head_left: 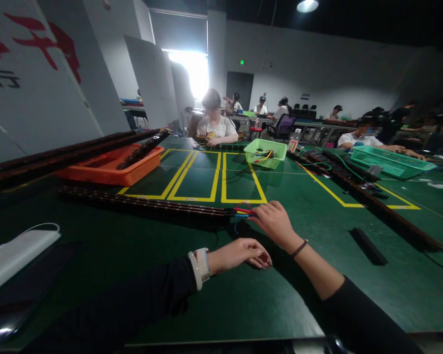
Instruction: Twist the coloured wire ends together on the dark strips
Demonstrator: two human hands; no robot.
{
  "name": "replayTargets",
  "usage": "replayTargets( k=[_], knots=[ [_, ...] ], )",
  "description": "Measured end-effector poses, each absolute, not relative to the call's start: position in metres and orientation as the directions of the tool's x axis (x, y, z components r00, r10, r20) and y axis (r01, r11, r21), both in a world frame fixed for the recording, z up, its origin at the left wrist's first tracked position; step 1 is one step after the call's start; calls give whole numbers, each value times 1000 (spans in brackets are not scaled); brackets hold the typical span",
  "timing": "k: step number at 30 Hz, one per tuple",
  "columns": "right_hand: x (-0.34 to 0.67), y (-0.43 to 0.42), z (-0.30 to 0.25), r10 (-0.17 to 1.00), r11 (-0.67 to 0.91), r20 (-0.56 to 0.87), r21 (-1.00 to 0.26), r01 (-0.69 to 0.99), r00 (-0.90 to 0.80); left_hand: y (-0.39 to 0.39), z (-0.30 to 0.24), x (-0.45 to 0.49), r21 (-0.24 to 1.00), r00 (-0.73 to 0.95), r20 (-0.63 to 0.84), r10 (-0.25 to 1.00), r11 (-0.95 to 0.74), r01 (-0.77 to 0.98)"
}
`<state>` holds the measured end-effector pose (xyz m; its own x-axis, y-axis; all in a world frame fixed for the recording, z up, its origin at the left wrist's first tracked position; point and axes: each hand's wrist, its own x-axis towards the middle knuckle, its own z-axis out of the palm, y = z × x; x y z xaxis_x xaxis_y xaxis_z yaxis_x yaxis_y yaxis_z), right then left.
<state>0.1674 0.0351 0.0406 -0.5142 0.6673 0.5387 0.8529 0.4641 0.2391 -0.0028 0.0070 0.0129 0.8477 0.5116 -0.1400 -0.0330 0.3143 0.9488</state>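
Observation:
A long dark bundle of strips (151,204) lies across the green table, with coloured wires (243,212) in red, yellow and blue coming out of its right end. My right hand (275,223) is closed over the ends of those wires, its fingertips pressed together. Nearer to me, just below the wires, my left hand (239,253) hovers or rests over the table with its fingers curled inward. A small red spot shows at its fingertips; whether it holds anything is hidden. A thin blue wire hangs down between the bundle and my left hand.
An orange basket (143,167) holding dark strips stands at left. Behind is a light green basket (276,150) with wires; a teal basket (395,169) and long dark strips (376,204) are at right. A black bar (368,246) lies nearby. People sit beyond.

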Motion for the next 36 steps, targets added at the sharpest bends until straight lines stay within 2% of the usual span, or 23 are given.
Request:
replayTargets(
  k=[2,5,8,11,14,17,19,21,23,26,31,36],
  knots=[
    [178,30,53,643,412,585,280,867,-494,5,14,-4,927,809,-134,573,361,-102],
    [194,19,71,613,317,654,311,896,-444,5,16,-6,840,715,-97,692,442,-314],
    [210,3,80,611,260,677,318,912,-410,8,17,-8,745,590,3,807,392,-540],
    [226,-15,77,645,273,641,315,909,-416,10,16,-8,698,516,35,856,349,-625],
    [241,-30,71,733,366,529,223,904,-427,7,14,-6,645,549,-29,835,435,-628],
    [250,-36,82,827,452,372,9,892,-422,2,13,-4,595,612,-61,788,522,-612],
    [246,-33,101,859,446,338,-124,886,-385,-1,14,-3,588,642,-57,765,545,-598],
    [228,-23,125,874,424,351,-208,881,-338,-2,15,-3,592,655,-58,753,554,-585],
    [199,-8,144,888,433,288,-269,860,-357,-3,15,-4,592,664,-82,743,572,-567],
    [141,23,151,867,498,139,-266,825,-478,-2,13,-5,587,683,-113,722,603,-540],
    [59,71,122,803,541,-126,-254,802,-582,-3,12,-6,598,697,-88,712,598,-535],
    [19,94,101,718,594,-259,-257,763,-646,-3,11,-6,610,713,-88,696,603,-514]
  ],
)
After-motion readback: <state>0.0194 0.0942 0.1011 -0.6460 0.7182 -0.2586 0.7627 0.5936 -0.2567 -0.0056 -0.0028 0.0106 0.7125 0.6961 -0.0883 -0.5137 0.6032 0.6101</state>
